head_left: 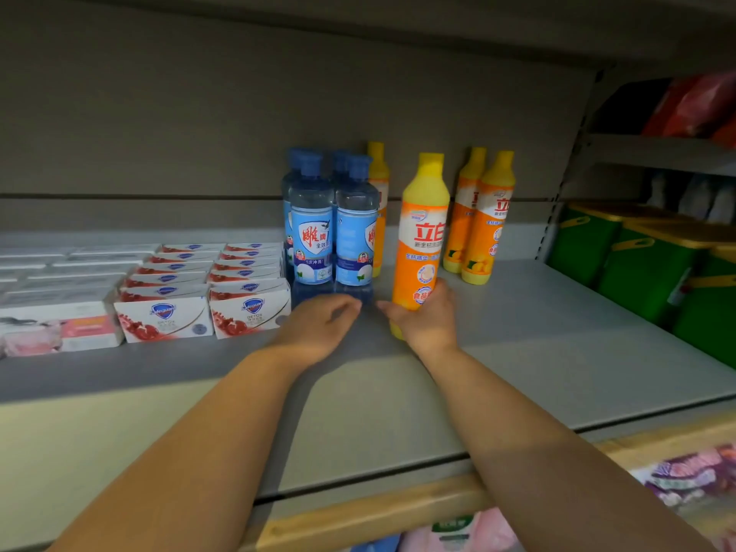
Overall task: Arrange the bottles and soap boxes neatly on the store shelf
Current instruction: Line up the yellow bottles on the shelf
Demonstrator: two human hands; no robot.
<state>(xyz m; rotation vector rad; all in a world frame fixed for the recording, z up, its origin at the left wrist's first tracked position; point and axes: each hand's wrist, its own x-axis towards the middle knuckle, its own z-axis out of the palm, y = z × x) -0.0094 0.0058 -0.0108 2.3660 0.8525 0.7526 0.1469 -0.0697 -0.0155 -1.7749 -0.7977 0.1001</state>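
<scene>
An orange bottle is gripped low on its body by the right hand above the shelf.
The bottle is held nearly upright, with the fingers wrapped round its base. The left hand is kept just beside the right, fingers loosely curled, with nothing held. The blue bottles are grouped just beyond the left hand, and the soap boxes are stacked in rows to its left. Two more orange bottles are seen beyond the right hand.

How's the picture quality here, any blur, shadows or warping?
Head view: dim, the forearms shadow the shelf; the orange bottle in the right hand reads sharp; the far-left soap boxes and green tubs smear; shelf lines bow from the wide lens.
</scene>
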